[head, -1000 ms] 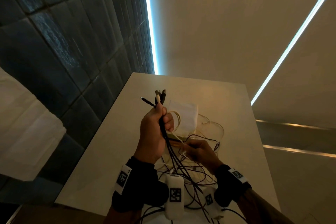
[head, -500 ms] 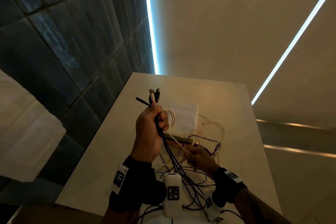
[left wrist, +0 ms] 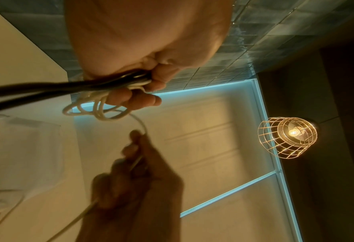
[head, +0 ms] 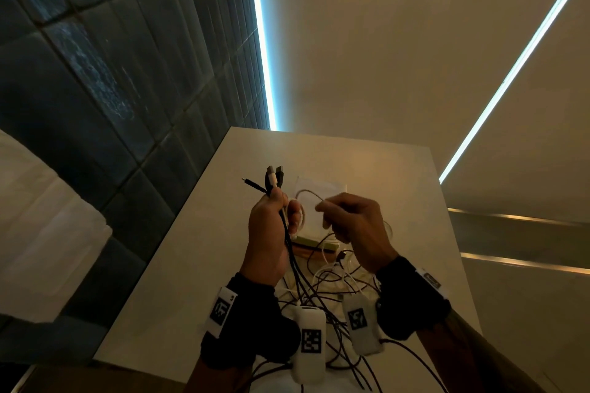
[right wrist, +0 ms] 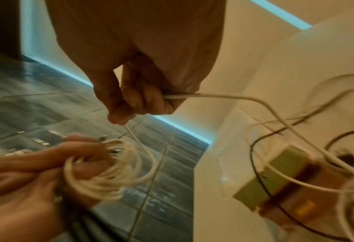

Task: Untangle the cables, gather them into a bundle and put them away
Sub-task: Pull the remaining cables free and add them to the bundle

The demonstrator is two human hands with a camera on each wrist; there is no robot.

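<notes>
My left hand (head: pixel 271 226) is raised over the table and grips a bundle of black and white cables (head: pixel 289 246), their plugs (head: pixel 274 177) sticking up above the fist. White cable coils (right wrist: pixel 109 170) hang round its fingers (left wrist: pixel 134 98). My right hand (head: pixel 351 223) is level with it, just to the right, and pinches a white cable (right wrist: pixel 203 95) that arcs over to those coils (head: pixel 306 196). Below both hands a tangle of loose black and white cables (head: pixel 332 284) lies on the white table (head: pixel 198 265).
A clear bag (head: pixel 319 198) and a flat green and brown box (right wrist: pixel 279 180) lie on the table behind the hands, with cables across them. Dark tiled wall (head: pixel 95 73) runs along the left edge. A caged lamp (left wrist: pixel 287 137) hangs overhead.
My right hand has risen from the tangle on the table up to the level of my left hand, drawing the white cable with it. The left hand has stayed about where it was.
</notes>
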